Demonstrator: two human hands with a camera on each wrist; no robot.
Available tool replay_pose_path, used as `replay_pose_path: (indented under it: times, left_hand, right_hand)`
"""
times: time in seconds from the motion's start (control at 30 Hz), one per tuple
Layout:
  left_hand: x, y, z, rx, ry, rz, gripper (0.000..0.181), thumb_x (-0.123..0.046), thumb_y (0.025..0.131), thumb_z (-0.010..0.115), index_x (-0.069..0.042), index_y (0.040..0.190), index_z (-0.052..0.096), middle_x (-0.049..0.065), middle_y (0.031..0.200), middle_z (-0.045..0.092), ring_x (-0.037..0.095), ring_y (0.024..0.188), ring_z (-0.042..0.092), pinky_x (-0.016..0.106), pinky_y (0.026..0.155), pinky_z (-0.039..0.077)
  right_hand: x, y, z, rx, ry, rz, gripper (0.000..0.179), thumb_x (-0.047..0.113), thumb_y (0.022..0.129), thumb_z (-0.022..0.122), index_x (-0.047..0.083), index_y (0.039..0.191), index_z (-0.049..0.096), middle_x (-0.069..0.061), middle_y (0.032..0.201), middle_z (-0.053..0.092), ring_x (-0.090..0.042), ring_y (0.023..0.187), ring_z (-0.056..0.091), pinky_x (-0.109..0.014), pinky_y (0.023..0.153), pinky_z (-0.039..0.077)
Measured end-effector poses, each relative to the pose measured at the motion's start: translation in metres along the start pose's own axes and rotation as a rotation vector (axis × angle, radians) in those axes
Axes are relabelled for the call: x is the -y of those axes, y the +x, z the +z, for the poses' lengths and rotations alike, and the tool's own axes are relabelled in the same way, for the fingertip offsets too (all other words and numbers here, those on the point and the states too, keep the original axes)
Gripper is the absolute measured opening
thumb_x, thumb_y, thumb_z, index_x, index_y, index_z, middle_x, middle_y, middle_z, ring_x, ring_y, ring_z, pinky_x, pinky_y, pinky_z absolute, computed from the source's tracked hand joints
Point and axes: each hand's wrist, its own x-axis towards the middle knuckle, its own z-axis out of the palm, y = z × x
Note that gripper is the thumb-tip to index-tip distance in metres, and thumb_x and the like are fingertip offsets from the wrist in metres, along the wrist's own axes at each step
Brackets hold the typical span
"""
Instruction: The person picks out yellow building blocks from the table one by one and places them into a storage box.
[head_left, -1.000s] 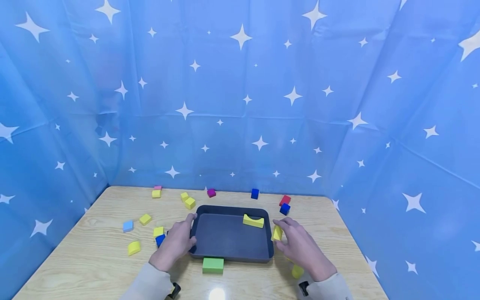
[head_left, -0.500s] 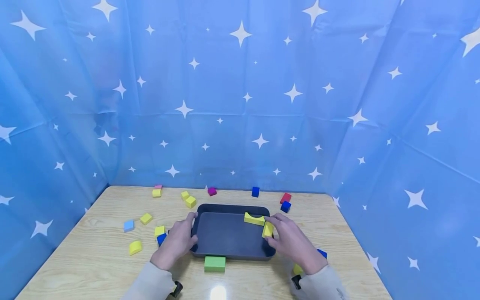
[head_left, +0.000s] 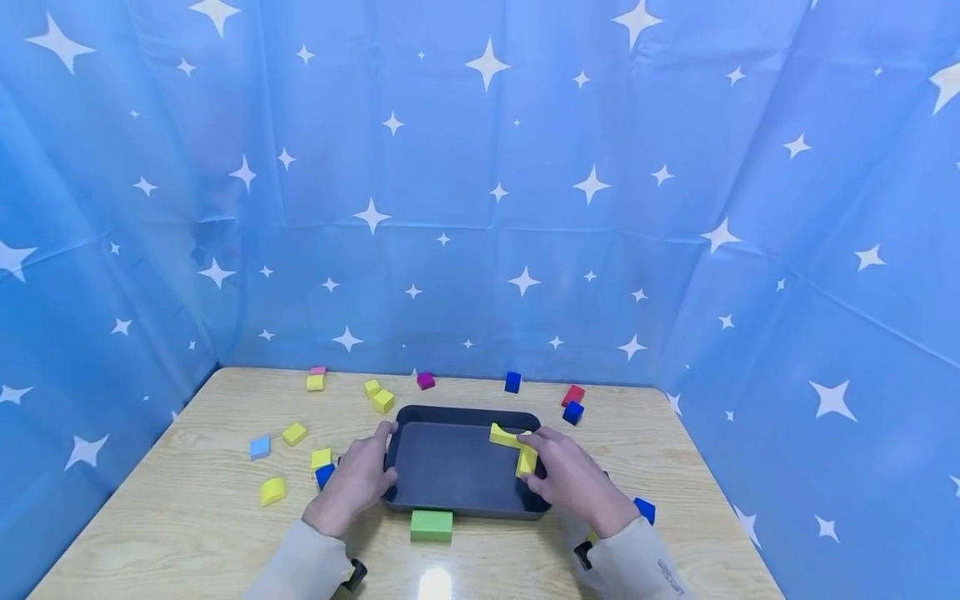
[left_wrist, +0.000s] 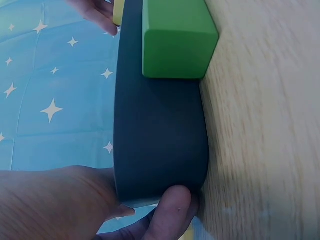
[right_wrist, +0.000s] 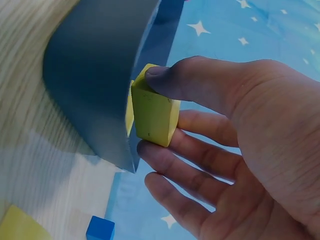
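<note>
A dark grey rectangular tray (head_left: 450,471) sits on the wooden table in the middle of the head view. My left hand (head_left: 352,475) grips its left end, and in the left wrist view fingers (left_wrist: 171,215) lie against the tray's outer wall. Over the tray's right side, my right hand (head_left: 573,479) pinches a yellow block (head_left: 527,461) between thumb and fingers. The right wrist view shows that block (right_wrist: 154,112) at the tray's rim. Beside it, inside the tray's far right part, lies a yellow arch-cut block (head_left: 504,436).
A green block (head_left: 431,526) stands against the tray's near wall. Several yellow and blue blocks (head_left: 273,491) lie to the left. Behind the tray are a magenta block (head_left: 426,381), a blue cube (head_left: 513,382) and a red block (head_left: 573,395). A starry blue curtain (head_left: 450,208) encloses the table.
My right hand has carried the yellow block leftward from outside the tray's right rim to inside it, beside the arch-cut block. My left hand keeps its hold on the tray.
</note>
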Motion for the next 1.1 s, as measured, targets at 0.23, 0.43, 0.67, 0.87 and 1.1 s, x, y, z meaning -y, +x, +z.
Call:
replay_pose_path:
  times: [0.23, 0.43, 0.67, 0.87, 1.1]
  left_hand:
    - [0.001, -0.002, 0.001, 0.007, 0.002, -0.008, 0.072, 0.004, 0.103, 0.078, -0.002, 0.169, 0.050, 0.024, 0.122, 0.081, 0.020, 0.079, 0.067, 0.031, 0.058, 0.048]
    - [0.002, -0.002, 0.001, -0.004, 0.003, -0.010, 0.071, 0.004, 0.103, 0.079, -0.002, 0.168, 0.052, 0.026, 0.125, 0.081, 0.023, 0.085, 0.069, 0.032, 0.061, 0.049]
    - [0.001, -0.002, 0.000, 0.000, 0.000, -0.007, 0.071, 0.004, 0.103, 0.078, -0.002, 0.169, 0.051, 0.025, 0.125, 0.081, 0.021, 0.082, 0.067, 0.031, 0.061, 0.048]
    - [0.000, -0.001, 0.000, -0.002, 0.000, 0.004, 0.071, 0.005, 0.103, 0.077, -0.001, 0.168, 0.050, 0.023, 0.120, 0.081, 0.019, 0.077, 0.066, 0.031, 0.060, 0.047]
    - [0.000, 0.000, -0.001, -0.001, 0.003, 0.007, 0.070, 0.005, 0.103, 0.078, -0.001, 0.168, 0.051, 0.023, 0.119, 0.081, 0.020, 0.080, 0.066, 0.031, 0.061, 0.048]
  right_hand:
    - [-0.003, 0.003, 0.008, 0.041, -0.070, -0.004, 0.058, 0.015, 0.096, 0.098, 0.002, 0.148, 0.077, -0.018, 0.138, 0.079, -0.021, 0.103, 0.075, -0.046, 0.097, 0.072]
    - [-0.003, 0.010, 0.010, 0.052, -0.096, -0.035, 0.057, 0.016, 0.095, 0.098, 0.003, 0.146, 0.078, -0.016, 0.132, 0.080, -0.023, 0.103, 0.076, -0.046, 0.098, 0.071]
    - [-0.004, 0.013, 0.010, 0.065, -0.118, -0.055, 0.057, 0.016, 0.093, 0.100, 0.002, 0.144, 0.080, -0.013, 0.125, 0.081, -0.021, 0.099, 0.074, -0.046, 0.097, 0.072]
    - [-0.007, 0.015, 0.011, 0.073, -0.145, -0.083, 0.055, 0.019, 0.094, 0.100, 0.004, 0.143, 0.081, -0.015, 0.131, 0.082, -0.027, 0.105, 0.079, -0.050, 0.102, 0.070]
    - [-0.009, 0.015, 0.009, 0.088, -0.155, -0.085, 0.056, 0.020, 0.095, 0.100, 0.005, 0.145, 0.079, -0.016, 0.134, 0.082, -0.028, 0.107, 0.080, -0.051, 0.102, 0.070]
